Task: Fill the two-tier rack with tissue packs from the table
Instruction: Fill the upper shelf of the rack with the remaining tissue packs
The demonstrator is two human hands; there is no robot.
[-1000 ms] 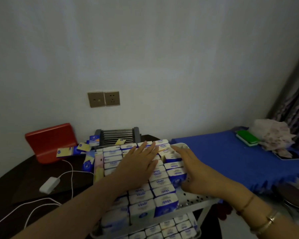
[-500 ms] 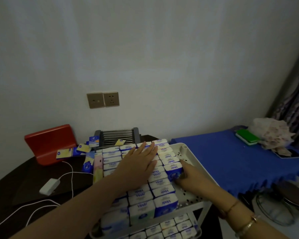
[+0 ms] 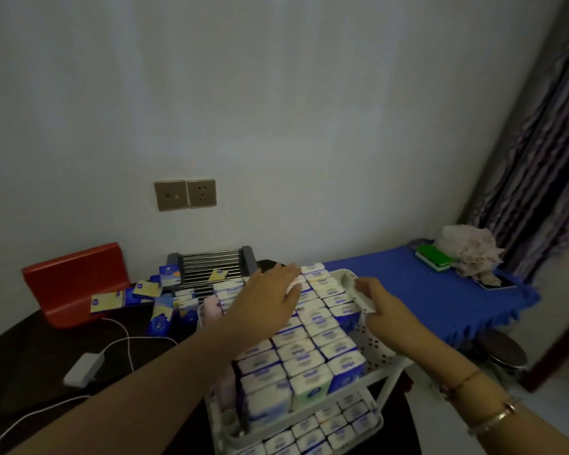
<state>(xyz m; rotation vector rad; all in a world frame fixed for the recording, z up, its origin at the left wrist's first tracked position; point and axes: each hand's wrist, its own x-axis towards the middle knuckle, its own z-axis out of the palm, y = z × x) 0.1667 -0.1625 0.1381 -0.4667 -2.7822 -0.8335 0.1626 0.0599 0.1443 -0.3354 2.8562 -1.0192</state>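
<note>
1. A white two-tier rack (image 3: 380, 351) stands at the right edge of a dark tabletop (image 3: 30, 366), both tiers packed with rows of blue-and-white tissue packs (image 3: 304, 353).
2. The left hand (image 3: 266, 303) lies flat on the top tier's packs, fingers straight and spread toward the far edge.
3. The right hand (image 3: 386, 308) is at the rack's right rim near its far corner, fingers curled around the white rim.
4. More loose tissue packs (image 3: 160, 303) lie heaped on the tabletop just left of the rack, before a red stand (image 3: 76, 280) and a metal grille (image 3: 211, 262).
5. A white charger (image 3: 84, 369) and cable rest near the tabletop's left edge.
</note>
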